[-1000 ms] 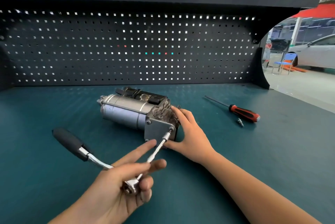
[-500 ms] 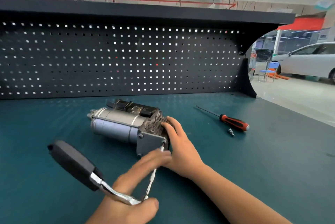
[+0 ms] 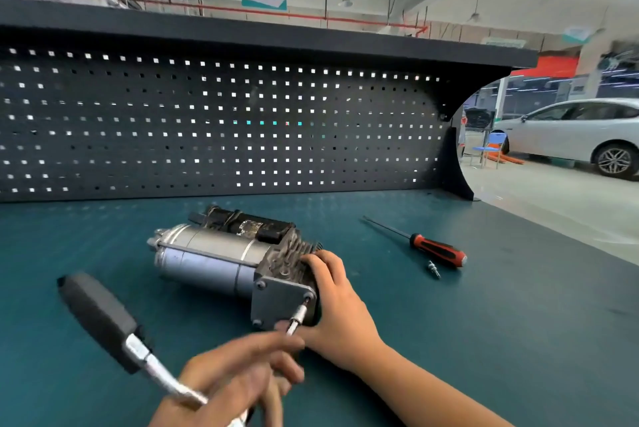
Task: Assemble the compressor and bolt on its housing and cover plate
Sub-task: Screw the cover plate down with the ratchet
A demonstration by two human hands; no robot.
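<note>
Gleaming cylindrical compressor [image 3: 207, 260], square cover plate [image 3: 280, 302]

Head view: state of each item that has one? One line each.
compressor: lying on its side on the bench.
cover plate: seated on the compressor's end.
ratchet: off the bench, socket at the plate's upper right corner.
left hand: grips the ratchet at its head.
right hand: grips the compressor's finned end.
screwdriver: lying on the bench, untouched.
small fitting: loose beside the screwdriver.
</note>
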